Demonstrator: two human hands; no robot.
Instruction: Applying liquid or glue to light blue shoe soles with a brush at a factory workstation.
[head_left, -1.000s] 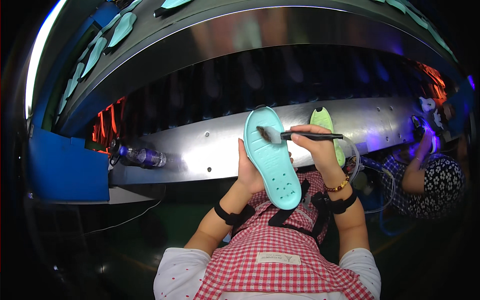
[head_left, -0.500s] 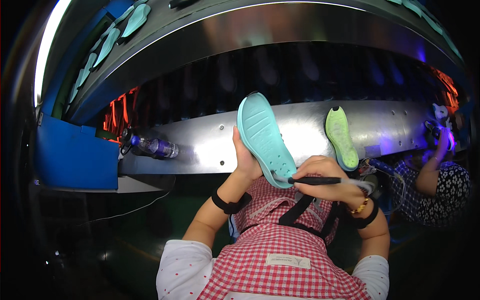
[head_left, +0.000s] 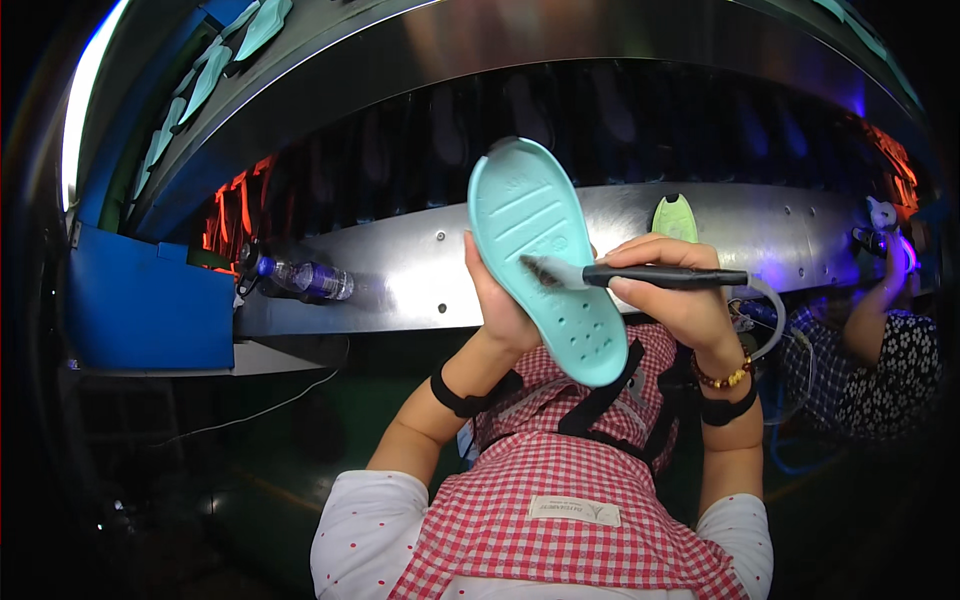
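My left hand (head_left: 500,312) grips a light turquoise shoe sole (head_left: 515,215) by its left edge, fingers hidden behind it. The sole is tilted up in front of me, its grooved and holed face toward me. Held like a pen in my right hand (head_left: 680,305) is a black-handled brush (head_left: 712,278) with a clear hose running from its back end. Its dark bristle tip rests against the middle of the sole, though blur hides the exact contact. Behind my right hand, a light green sole (head_left: 677,218) lies partly covered on the metal ledge (head_left: 390,265).
A plastic bottle (head_left: 315,282) lies on the ledge at the left, beside a blue machine housing (head_left: 150,305). More turquoise soles (head_left: 205,85) line the belt at the upper left. At the far right, another person's arm (head_left: 875,300) reaches toward a purple-lit item.
The brush tip has moved from the sole's near end up to its middle. The sole has turned more toward me. My right hand has risen and now covers part of the green sole.
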